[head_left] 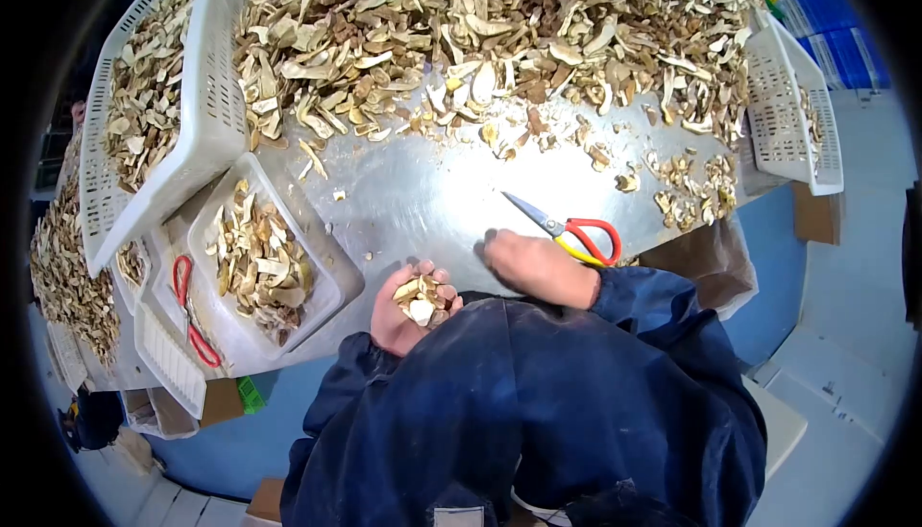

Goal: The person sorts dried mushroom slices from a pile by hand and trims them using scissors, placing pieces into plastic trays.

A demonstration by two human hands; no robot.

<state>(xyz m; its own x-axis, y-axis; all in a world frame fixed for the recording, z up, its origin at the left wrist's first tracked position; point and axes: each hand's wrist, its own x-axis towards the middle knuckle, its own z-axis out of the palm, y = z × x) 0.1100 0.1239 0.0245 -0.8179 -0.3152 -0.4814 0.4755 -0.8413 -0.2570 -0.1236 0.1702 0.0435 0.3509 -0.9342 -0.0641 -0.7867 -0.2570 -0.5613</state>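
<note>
My left hand [388,321] is cupped palm up near the table's front edge, its fingers curled round several dried mushroom slices [421,308]. To its right, my right hand [540,266] rests back up on the metal table [384,201], with its fingers bent and partly hidden; whether they hold anything does not show. Scissors with red and yellow handles [588,241] lie just beyond my right hand, blades pointing to the far left. A white tray [333,287] with mushroom slices stands left of my left hand.
A large heap of mushroom slices [480,23] covers the back of the table. White baskets [213,95] stand at the left and right [776,114]. Red-handled scissors [187,311] lie at the left. A cardboard box [816,212] is beyond the right edge.
</note>
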